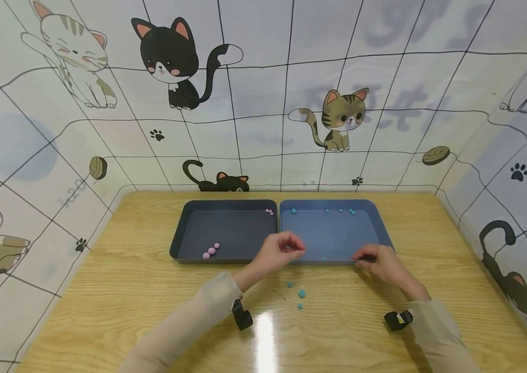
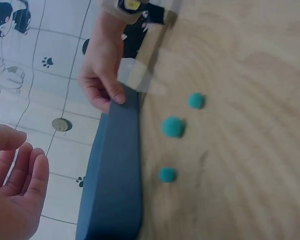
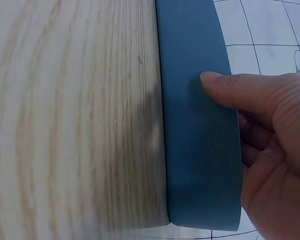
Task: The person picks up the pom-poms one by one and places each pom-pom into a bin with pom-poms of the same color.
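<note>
My right hand (image 1: 380, 263) grips the front wall of the blue tray (image 1: 338, 235) near its right corner. Its thumb (image 3: 217, 85) presses the outer face, while the other fingers curl over to the inside. Above the tray's front left corner hovers my left hand (image 1: 278, 253), thumb and fingertips loosely brought close together; nothing shows between them in the left wrist view. Along the tray's back edge lie several small teal balls (image 1: 293, 211). Three more teal balls (image 2: 173, 127), one larger than the others, sit on the table in front of the tray.
A dark tray (image 1: 226, 225) stands against the left side of the blue one. It holds pink balls (image 1: 211, 250) at front left and smaller pink balls (image 1: 269, 211) at back right. Cat-printed cloth (image 1: 263, 129) rises behind the wooden table (image 1: 151, 305).
</note>
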Demonstrator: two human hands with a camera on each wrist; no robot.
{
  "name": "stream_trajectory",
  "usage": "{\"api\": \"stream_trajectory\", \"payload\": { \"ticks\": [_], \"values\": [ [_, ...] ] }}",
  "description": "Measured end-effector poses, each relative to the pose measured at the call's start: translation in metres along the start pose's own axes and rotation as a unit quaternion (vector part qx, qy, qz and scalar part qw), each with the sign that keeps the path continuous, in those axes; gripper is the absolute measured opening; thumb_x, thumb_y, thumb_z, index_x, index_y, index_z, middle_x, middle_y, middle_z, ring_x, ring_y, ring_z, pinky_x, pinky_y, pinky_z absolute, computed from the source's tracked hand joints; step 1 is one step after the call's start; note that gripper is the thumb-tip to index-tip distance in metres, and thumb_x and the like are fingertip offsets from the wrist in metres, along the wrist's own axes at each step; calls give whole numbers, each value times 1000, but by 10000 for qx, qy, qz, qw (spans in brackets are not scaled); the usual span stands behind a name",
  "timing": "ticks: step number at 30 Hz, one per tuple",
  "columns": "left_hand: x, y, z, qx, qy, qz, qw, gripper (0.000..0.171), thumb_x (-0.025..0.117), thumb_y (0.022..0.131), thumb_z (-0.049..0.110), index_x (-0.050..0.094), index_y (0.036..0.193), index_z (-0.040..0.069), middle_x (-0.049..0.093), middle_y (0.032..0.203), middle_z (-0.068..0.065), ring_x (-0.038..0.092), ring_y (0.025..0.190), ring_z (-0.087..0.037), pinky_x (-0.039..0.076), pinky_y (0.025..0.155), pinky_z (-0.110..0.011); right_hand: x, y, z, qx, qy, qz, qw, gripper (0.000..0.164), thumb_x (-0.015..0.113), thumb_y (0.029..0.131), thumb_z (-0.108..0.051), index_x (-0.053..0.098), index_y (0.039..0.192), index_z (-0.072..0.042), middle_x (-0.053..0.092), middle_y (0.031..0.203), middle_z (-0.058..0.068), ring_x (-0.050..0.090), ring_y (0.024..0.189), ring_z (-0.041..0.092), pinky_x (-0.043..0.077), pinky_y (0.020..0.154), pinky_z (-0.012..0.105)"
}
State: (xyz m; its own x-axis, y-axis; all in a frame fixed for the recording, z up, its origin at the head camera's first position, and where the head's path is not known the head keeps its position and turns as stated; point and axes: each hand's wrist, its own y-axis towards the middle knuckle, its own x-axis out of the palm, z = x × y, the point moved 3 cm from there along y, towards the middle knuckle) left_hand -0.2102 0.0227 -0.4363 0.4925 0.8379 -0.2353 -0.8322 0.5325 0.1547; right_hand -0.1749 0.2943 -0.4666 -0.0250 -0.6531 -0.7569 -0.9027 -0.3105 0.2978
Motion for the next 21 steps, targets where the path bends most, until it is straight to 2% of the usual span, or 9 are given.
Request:
{"api": "stream_trajectory", "payload": {
  "ticks": [6, 9, 13, 20, 21],
  "values": [
    [6, -14, -7, 300, 166, -322, 9989, 5, 65, 83, -7, 63, 87, -8, 64, 87, -22, 63, 80, -25, 54, 70, -28, -1, 0, 1, 35, -11, -11, 10000, 16, 74, 72, 7, 72, 81, -7, 67, 79, 0, 59, 73, 4, 51, 63, 25],
    [10, -21, -10, 354, 294, -416, 9981, 4, 65, 82, -8, 63, 86, -6, 65, 86, -19, 63, 78, -19, 54, 69, -25, -1, 1, 1, 38, -75, 3, 10000, 17, 75, 72, 6, 72, 81, -8, 67, 79, -1, 60, 73, 6, 51, 63, 26],
    [15, -28, -20, 221, 379, -559, 9975, 5, 66, 83, -5, 65, 85, -1, 65, 84, -13, 60, 76, -7, 52, 68, -20, -1, 1, 2, 29, -148, 30, 9999, 17, 75, 71, 5, 72, 80, -9, 67, 79, -2, 59, 73, 6, 51, 64, 26],
    [20, -36, -29, 132, 686, -673, 9953, 8, 65, 80, -10, 64, 87, -5, 65, 86, -14, 61, 79, -17, 51, 69, -21, 0, 1, 2, 80, -121, -23, 9999, 17, 75, 72, 6, 72, 81, -8, 67, 79, -2, 59, 74, 6, 51, 63, 27],
    [21, -37, -30, 129, 754, -676, 9948, 9, 65, 80, -10, 64, 87, -5, 65, 86, -13, 61, 78, -15, 51, 69, -19, 0, 1, 2, 81, -116, -25, 9999, 17, 75, 72, 6, 72, 81, -8, 66, 79, -2, 59, 74, 6, 51, 63, 27]
  ]
}}
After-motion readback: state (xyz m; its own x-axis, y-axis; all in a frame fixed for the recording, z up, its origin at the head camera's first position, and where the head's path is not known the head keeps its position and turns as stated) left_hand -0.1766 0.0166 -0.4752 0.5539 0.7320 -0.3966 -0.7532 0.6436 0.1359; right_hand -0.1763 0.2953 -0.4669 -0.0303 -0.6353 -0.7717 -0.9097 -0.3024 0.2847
